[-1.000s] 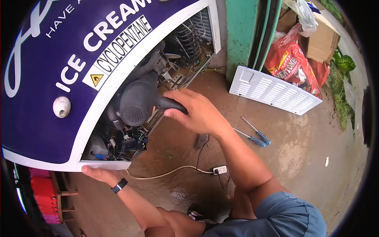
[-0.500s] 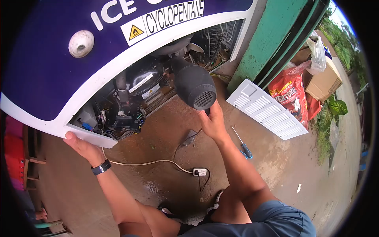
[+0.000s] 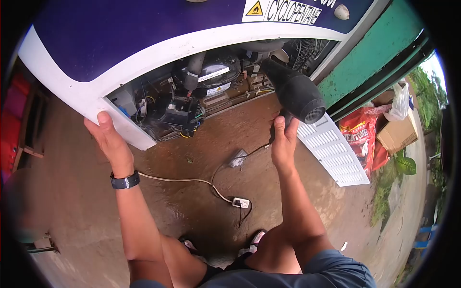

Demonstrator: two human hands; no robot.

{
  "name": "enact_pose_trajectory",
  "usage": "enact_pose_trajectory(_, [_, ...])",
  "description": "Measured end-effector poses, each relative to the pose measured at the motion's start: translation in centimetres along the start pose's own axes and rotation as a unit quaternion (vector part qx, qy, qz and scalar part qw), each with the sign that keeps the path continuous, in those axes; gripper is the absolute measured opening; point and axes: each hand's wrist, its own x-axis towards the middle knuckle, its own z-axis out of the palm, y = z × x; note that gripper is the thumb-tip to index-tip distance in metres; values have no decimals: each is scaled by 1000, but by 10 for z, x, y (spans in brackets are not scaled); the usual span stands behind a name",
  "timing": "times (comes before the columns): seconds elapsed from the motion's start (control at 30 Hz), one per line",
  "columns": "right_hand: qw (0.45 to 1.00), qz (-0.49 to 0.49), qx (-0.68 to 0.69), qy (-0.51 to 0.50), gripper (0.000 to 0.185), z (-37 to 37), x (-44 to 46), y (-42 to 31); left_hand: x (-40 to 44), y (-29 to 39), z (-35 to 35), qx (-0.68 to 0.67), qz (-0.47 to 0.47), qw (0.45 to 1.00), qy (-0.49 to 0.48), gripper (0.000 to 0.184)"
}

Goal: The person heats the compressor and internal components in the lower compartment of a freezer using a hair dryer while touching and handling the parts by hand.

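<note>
My right hand (image 3: 285, 146) is wrapped round the handle of a black hair dryer (image 3: 294, 95). The dryer's narrow nozzle points up and left into the open lower compartment of a chest freezer (image 3: 192, 41), and its rear grille faces me. Inside the compartment sit a black compressor (image 3: 213, 72), a black electrical part (image 3: 178, 115) with loose wires, and dark coils (image 3: 307, 50). My left hand (image 3: 111, 146), with a dark wristband, rests against the freezer's white lower left corner, its fingers stretched and apart.
A white louvred panel (image 3: 336, 156) leans at the right by a red bag (image 3: 357, 134) and a cardboard box (image 3: 398, 132). On the wet floor lie a white extension socket (image 3: 240, 203), its cord (image 3: 177, 179) and a small grey block (image 3: 237, 158). A green post (image 3: 367, 53) stands beside the freezer.
My view has turned, so the freezer appears further right. The dryer is still in my right hand, nozzle toward the compartment. The screwdriver on the floor is no longer visible.
</note>
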Motion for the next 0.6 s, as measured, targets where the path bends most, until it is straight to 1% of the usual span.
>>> enact_pose_trajectory(0.07, [1000, -9, 5, 13, 40, 1, 2, 14, -2, 1, -2, -4, -20, 1000, -9, 79])
enact_pose_trajectory(0.2, [999, 2, 40, 11, 37, 8, 1, 2, -2, 4, -7, 11, -27, 999, -20, 76])
enact_pose_trajectory(0.27, [998, 3, 67, 12, 34, 9, 1, 4, -3, 4, -7, 28, -40, 999, -22, 84])
enact_pose_trajectory(0.37, [996, 10, 86, 11, 32, 10, 2, 3, -3, 2, -8, 32, -30, 999, -26, 83])
enact_pose_trajectory(0.6, [993, 14, 120, 13, 33, 12, 2, 3, -5, 4, -6, 35, -33, 999, -14, 83])
